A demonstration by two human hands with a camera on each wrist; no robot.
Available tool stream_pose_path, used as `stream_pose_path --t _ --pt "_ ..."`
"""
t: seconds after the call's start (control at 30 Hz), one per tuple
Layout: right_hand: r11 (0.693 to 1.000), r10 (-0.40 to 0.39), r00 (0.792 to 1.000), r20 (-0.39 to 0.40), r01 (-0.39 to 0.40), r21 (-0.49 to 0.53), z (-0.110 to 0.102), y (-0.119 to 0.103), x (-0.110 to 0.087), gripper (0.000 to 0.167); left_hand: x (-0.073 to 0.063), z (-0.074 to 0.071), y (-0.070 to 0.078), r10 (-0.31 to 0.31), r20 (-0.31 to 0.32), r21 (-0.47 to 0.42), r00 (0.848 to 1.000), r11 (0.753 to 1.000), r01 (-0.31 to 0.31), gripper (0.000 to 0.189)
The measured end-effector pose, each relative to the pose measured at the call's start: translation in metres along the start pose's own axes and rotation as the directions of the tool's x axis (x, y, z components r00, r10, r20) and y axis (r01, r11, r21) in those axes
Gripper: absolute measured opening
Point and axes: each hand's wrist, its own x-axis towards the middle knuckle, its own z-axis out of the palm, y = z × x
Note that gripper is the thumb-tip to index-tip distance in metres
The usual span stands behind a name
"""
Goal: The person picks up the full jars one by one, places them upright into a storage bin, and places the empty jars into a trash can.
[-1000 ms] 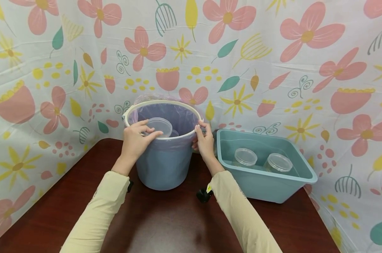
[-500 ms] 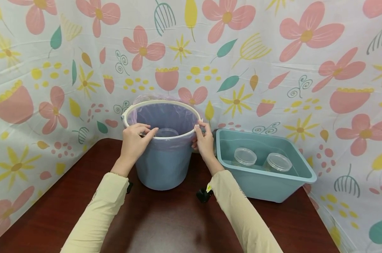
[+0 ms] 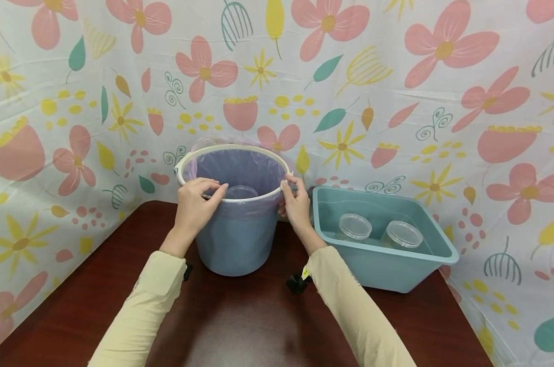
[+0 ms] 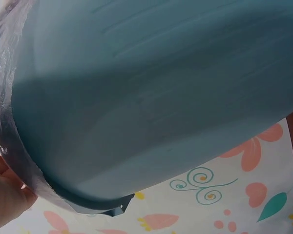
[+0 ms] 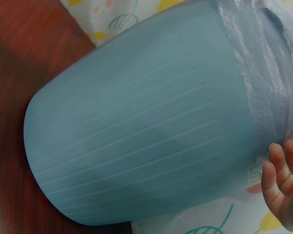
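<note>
A blue trash bin (image 3: 235, 244) with a white rim ring (image 3: 254, 197) stands on the table, lined with a thin purple bag (image 3: 269, 171). My left hand (image 3: 194, 211) holds the near-left part of the rim, its fingertips over the edge. With thumb on top and fingers below, my right hand (image 3: 296, 206) pinches the right side of the rim. Inside the bin, a round clear plastic lid or tub (image 3: 241, 192) shows partly above the near rim. The left wrist view shows the bin's side (image 4: 151, 107) and part of my left hand (image 4: 7, 195).
A teal rectangular basin (image 3: 377, 265) stands right of the bin, holding two clear lidded tubs (image 3: 355, 227). The dark wooden table (image 3: 240, 321) meets a flowered curtain (image 3: 341, 102) behind and at both sides. A black strap device (image 3: 297, 283) sits at my right wrist.
One second ago my left hand held a round clear lid or tub over the rim; it let go, and the piece went down into the bin. The right hand has stayed on the rim.
</note>
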Motion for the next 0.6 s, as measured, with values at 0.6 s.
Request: stream_pose_path --t 0.6 --pt "0.964 -0.133 0.978 0.163 0.166 -0.209 -0.030 0.011 -0.004 0.044 -0.008 -0.002 0.025 0.174 -0.168 -0.070 0.970 0.980 -0.188 0.011"
